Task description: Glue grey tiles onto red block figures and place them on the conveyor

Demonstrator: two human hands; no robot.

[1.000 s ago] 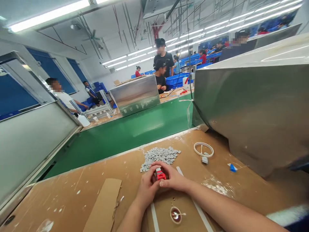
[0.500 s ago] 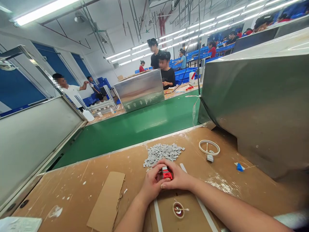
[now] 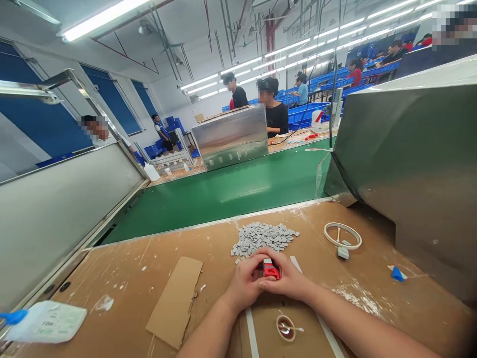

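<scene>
Your left hand (image 3: 243, 282) is grasping the red part (image 3: 271, 270) | grey chips (image 3: 264, 237) are lying just beyond: straying knuckles could be scattering them | red part is sitting between thumbs and fingers: uneven squeezing could be dropping it | cup (image 3: 286, 339) is standing nearer you: dipping wrists could be tipping it | your right hand (image 3: 293, 279) is sharing the grip

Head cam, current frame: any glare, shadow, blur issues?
Head view: ceiling light blown out; glare on green belt and brown table. Head view: dark shadow under the metal box at right; scene tilted. Head view: red part fairly sharp, partly hidden by left hand and right hand.
</scene>
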